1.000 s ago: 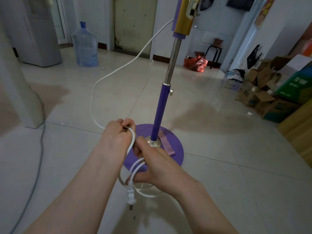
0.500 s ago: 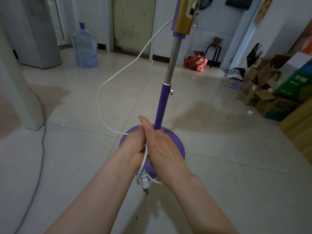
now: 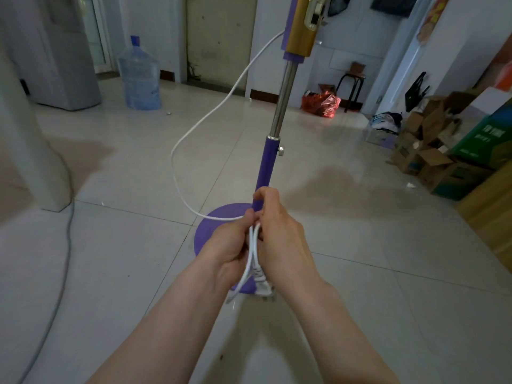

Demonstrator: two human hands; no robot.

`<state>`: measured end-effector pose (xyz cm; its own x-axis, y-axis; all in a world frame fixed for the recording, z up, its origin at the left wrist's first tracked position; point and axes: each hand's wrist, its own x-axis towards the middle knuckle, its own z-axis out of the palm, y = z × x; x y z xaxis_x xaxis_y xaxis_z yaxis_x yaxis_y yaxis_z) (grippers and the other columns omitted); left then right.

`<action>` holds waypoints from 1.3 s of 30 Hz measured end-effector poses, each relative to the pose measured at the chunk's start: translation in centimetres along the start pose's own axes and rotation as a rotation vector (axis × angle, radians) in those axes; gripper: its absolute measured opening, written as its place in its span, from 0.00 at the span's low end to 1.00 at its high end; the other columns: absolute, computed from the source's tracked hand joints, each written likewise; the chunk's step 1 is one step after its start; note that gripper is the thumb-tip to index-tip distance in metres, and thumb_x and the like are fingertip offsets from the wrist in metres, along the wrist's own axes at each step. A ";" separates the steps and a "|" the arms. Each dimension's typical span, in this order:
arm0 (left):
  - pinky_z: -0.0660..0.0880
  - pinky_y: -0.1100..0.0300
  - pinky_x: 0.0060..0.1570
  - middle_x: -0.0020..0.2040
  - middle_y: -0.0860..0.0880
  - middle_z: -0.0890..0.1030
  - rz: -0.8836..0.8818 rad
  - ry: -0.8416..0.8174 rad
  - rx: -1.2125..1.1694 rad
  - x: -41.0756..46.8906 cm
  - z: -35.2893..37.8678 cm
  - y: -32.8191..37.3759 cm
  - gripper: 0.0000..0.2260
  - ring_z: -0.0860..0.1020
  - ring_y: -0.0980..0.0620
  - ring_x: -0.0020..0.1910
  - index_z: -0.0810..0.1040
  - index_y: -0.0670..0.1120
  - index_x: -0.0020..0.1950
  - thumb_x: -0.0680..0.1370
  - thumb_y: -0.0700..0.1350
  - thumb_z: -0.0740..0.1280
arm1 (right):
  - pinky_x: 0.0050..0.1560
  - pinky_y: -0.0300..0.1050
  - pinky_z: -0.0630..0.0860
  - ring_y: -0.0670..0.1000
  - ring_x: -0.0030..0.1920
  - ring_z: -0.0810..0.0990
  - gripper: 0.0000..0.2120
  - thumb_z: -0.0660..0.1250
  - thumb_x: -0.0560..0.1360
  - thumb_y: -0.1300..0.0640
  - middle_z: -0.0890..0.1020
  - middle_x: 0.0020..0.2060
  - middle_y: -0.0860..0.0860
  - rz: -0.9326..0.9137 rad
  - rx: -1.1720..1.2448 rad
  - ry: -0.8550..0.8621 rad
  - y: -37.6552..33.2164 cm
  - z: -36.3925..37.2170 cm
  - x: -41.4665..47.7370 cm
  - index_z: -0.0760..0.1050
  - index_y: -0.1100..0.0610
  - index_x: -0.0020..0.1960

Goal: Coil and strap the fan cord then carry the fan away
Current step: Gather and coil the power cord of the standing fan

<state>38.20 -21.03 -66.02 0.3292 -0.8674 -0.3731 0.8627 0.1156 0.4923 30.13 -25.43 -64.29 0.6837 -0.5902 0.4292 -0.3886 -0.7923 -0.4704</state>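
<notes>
A standing fan with a purple and chrome pole (image 3: 267,164) and a gold control housing (image 3: 302,26) stands on a round purple base (image 3: 210,228) in front of me. Its white cord (image 3: 194,139) runs from the housing down in a long loop to my hands. My left hand (image 3: 230,248) and my right hand (image 3: 282,239) are pressed together in front of the pole, both closed on a bunch of cord loops. The white plug (image 3: 261,282) hangs out below my hands. The fan head is out of view above.
A white pillar (image 3: 33,151) stands at the left with a grey cable (image 3: 65,259) on the floor beside it. A water jug (image 3: 140,76) and a refrigerator stand at the far left. Cardboard boxes (image 3: 435,162), a red bag (image 3: 321,102) and a stool (image 3: 352,84) are at the right.
My hands came together from apart and rose toward the pole. The open cord loops were squeezed into a tight bunch. The free loop of cord shortened and shifted right.
</notes>
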 end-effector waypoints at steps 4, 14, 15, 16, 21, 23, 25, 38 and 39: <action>0.80 0.55 0.47 0.46 0.37 0.78 0.127 -0.056 -0.001 0.0 -0.7 1.3 0.08 0.79 0.45 0.43 0.78 0.35 0.51 0.76 0.38 0.64 | 0.51 0.46 0.79 0.48 0.48 0.81 0.27 0.61 0.71 0.71 0.80 0.47 0.47 0.041 0.350 -0.249 0.3 -1.6 0.1 0.66 0.43 0.59; 0.82 0.60 0.43 0.43 0.45 0.83 0.269 -0.169 -0.342 -0.5 -0.7 2.8 0.10 0.83 0.53 0.39 0.80 0.39 0.51 0.71 0.36 0.65 | 0.57 0.59 0.79 0.59 0.54 0.82 0.27 0.67 0.70 0.36 0.82 0.56 0.57 1.048 1.061 0.329 -0.4 2.8 -1.3 0.77 0.55 0.59; 0.82 0.61 0.41 0.42 0.46 0.83 0.292 -0.199 -0.386 -0.7 -0.6 3.1 0.10 0.83 0.53 0.37 0.80 0.39 0.50 0.71 0.36 0.64 | 0.59 0.60 0.77 0.60 0.57 0.80 0.33 0.69 0.67 0.32 0.80 0.60 0.56 1.140 1.123 0.255 -1.0 3.3 -2.0 0.75 0.53 0.63; 0.82 0.61 0.40 0.41 0.47 0.84 0.310 -0.229 -0.421 -0.7 -0.5 3.3 0.10 0.82 0.53 0.36 0.80 0.39 0.50 0.71 0.36 0.64 | 0.60 0.60 0.76 0.60 0.59 0.79 0.40 0.70 0.63 0.28 0.79 0.62 0.57 1.242 1.246 0.121 -1.8 3.6 -2.6 0.74 0.53 0.66; 0.81 0.63 0.39 0.41 0.46 0.83 0.296 -0.371 -0.445 -1.5 -0.4 3.4 0.10 0.81 0.54 0.33 0.81 0.38 0.50 0.74 0.36 0.62 | 0.45 0.60 0.83 0.60 0.46 0.87 0.21 0.74 0.71 0.46 0.86 0.48 0.63 1.151 1.948 -0.295 -3.0 3.0 -2.3 0.85 0.65 0.48; 0.80 0.65 0.37 0.40 0.46 0.81 0.277 -0.405 -0.424 -1.8 -0.3 3.3 0.11 0.79 0.55 0.31 0.81 0.38 0.52 0.73 0.36 0.62 | 0.37 0.54 0.84 0.56 0.35 0.87 0.13 0.68 0.77 0.58 0.86 0.38 0.61 1.140 1.868 -0.217 -2.9 2.4 -1.1 0.85 0.66 0.40; 0.78 0.67 0.35 0.39 0.49 0.80 0.297 -0.391 -0.338 -1.9 -0.2 3.5 0.13 0.76 0.58 0.29 0.77 0.40 0.57 0.74 0.38 0.62 | 0.28 0.49 0.82 0.54 0.28 0.84 0.08 0.64 0.79 0.65 0.84 0.32 0.59 1.143 1.754 -0.049 -2.7 2.0 -0.4 0.79 0.66 0.44; 0.71 0.64 0.24 0.32 0.49 0.68 0.519 0.096 0.228 -0.7 -0.9 2.6 0.15 0.68 0.58 0.21 0.73 0.38 0.56 0.79 0.49 0.65 | 0.20 0.37 0.67 0.45 0.20 0.67 0.07 0.64 0.81 0.56 0.72 0.20 0.45 0.659 1.051 0.379 0.7 2.1 -0.6 0.80 0.55 0.50; 0.73 0.63 0.26 0.33 0.48 0.69 0.497 0.095 0.303 -0.7 -1.2 2.9 0.17 0.69 0.58 0.22 0.74 0.37 0.56 0.77 0.51 0.67 | 0.20 0.37 0.67 0.44 0.20 0.67 0.07 0.64 0.80 0.56 0.72 0.19 0.45 0.612 1.003 0.350 1.1 1.8 -0.5 0.80 0.53 0.51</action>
<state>40.91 -19.49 -65.30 0.7111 -0.6957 -0.1020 0.4526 0.3419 0.8236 30.45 -25.69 -66.39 0.2922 -0.9555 0.0399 0.1658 0.0095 -0.9861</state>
